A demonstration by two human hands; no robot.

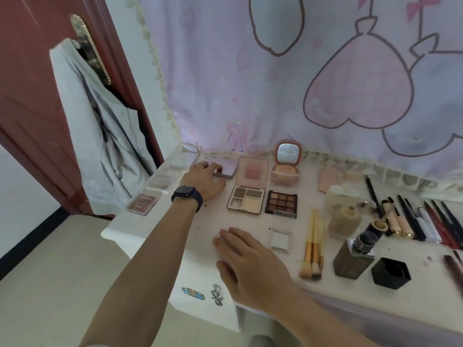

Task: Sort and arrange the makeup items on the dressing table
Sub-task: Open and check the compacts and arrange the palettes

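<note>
Trouble, as we judged it, lay mostly at the back left of the desk [253, 220], where the left hand [203, 182] held a flat lilac case [225, 169], fingers curled over its near edge. That case sat just beside a blush pan [252, 171], which adjoined a four-pan palette [246, 200]. A sideways slide could have shoved both out of line, or tipped the mirror compact [286, 161] standing open behind them. The left forearm also crossed close to a row of small cases, and the red case [142, 202] sat near the desk's edge. A careless drawing back of the arm could have swept it to the floor. The right hand [246, 259] lay flat on the desk with fingers straight, holding nothing, close to a small white case [280, 240] it might have nudged. The lilac case looked thin, square-cornered and closed, with a pale glossy lid and a darker rim. We took it for smooth and slippery, so a light grip at one edge might have let it slip.
</note>
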